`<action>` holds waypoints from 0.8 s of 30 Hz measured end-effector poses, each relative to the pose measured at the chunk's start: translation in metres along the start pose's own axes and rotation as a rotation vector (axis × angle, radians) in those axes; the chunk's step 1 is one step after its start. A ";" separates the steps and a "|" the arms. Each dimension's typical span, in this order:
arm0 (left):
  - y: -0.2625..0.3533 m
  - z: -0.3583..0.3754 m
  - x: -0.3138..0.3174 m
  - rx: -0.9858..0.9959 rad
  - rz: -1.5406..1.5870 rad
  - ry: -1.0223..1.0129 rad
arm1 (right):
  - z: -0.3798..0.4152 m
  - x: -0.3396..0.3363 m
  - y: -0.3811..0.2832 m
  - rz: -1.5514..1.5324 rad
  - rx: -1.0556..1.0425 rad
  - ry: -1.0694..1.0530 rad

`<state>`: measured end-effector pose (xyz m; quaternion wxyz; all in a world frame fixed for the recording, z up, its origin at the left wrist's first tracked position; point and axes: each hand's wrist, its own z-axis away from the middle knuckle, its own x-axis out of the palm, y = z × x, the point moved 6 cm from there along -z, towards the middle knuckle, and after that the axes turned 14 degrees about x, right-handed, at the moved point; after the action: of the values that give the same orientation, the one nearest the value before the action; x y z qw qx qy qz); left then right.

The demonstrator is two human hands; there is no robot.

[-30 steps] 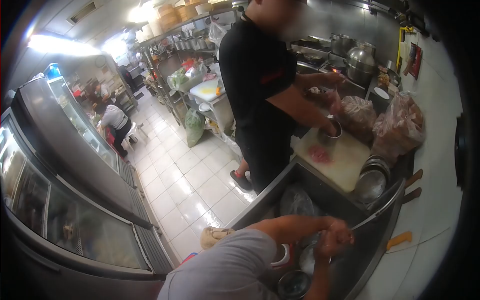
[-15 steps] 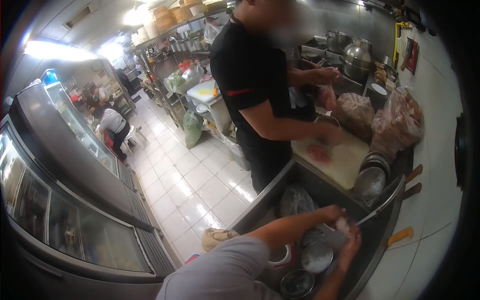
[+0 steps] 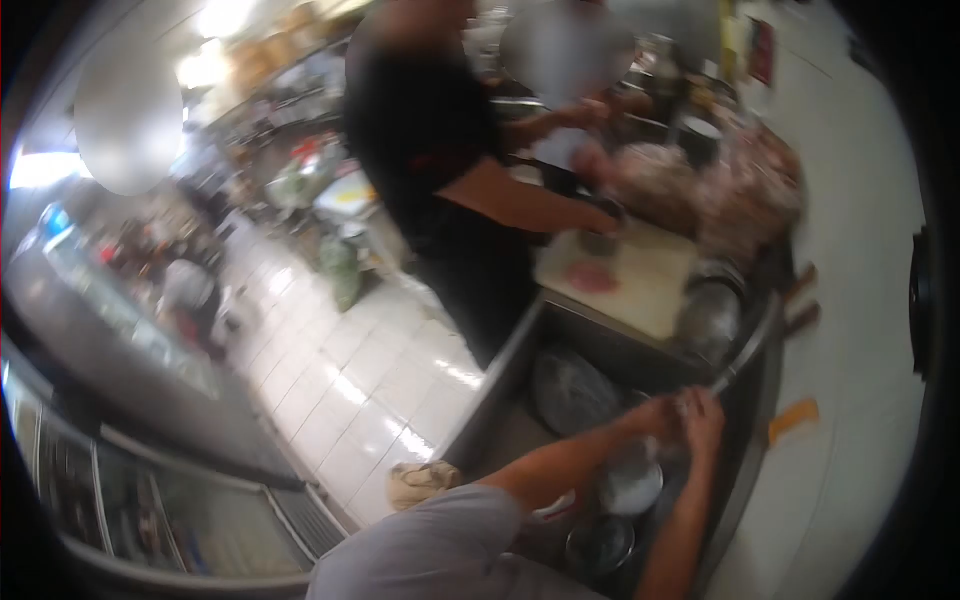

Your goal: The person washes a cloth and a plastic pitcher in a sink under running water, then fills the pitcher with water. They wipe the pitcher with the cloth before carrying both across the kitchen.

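Observation:
My left hand (image 3: 653,422) and my right hand (image 3: 704,418) meet over the sink (image 3: 500,385), close to the end of the faucet spout (image 3: 745,355). Their fingers are curled together around something small and pale, too blurred to name. Under them stands a metal bowl (image 3: 632,486) with whitish contents. A second round bowl (image 3: 600,545) sits nearer to me. Beyond my left forearm, a large round item with clear plastic (image 3: 572,388) lies in the sink.
A co-worker in black (image 3: 430,170) stands at a cutting board (image 3: 650,300) with red meat (image 3: 592,277). Large plastic bags (image 3: 750,185) and stacked metal bowls (image 3: 712,315) are beside it. An orange-handled knife (image 3: 794,418) lies by the wall. A beige cloth (image 3: 422,484) hangs on the sink edge.
The view has shifted and blurred. My hands have drawn closer together above the bowl. The co-worker's near hand now holds something dark over the board.

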<state>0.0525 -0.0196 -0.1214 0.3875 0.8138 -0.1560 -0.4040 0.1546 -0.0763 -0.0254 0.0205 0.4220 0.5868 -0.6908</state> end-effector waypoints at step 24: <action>0.072 -0.049 -0.064 -0.002 0.159 -0.220 | -0.001 -0.023 -0.013 -0.180 0.201 -0.316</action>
<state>0.0544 -0.0057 -0.0139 0.3998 0.7492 -0.2612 -0.4589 0.1633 -0.0824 -0.0009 0.0084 0.2541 0.5396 -0.8026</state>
